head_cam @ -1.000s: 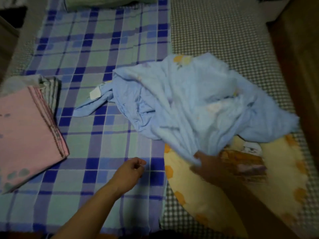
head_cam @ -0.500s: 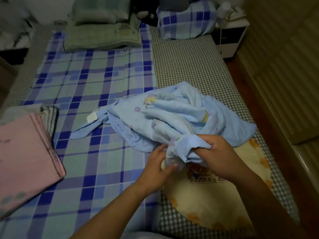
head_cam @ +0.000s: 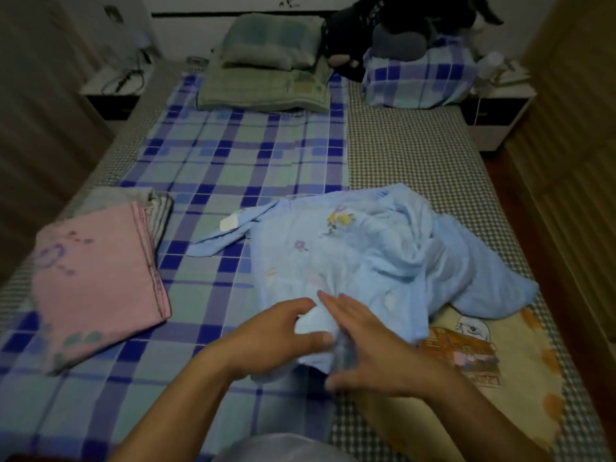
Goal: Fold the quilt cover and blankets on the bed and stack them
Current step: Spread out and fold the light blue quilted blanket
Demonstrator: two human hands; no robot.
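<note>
Lying crumpled on the bed (head_cam: 416, 155), the blue quilt cover (head_cam: 383, 261) spreads up and right from both hands. Left hand (head_cam: 276, 341) pinches its near corner; right hand (head_cam: 376, 355), fingers straight, rests on it. Pink stack (head_cam: 96, 281) waits far left.

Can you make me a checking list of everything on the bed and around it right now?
Surface: bed with a checked sheet, blue plaid sheet spread over its left part.
Job's things: light blue cover crumpled, unfolded; pink blanket folded on a grey folded one.
Clutter: yellow cartoon blanket, green pillows, plaid pillow, dark plush toy.
Grippers: left hand pinches the cover's near edge; right hand touches it, fingers straight.
Cables: one on the left nightstand.
Surroundings: right nightstand, wooden floor.
</note>
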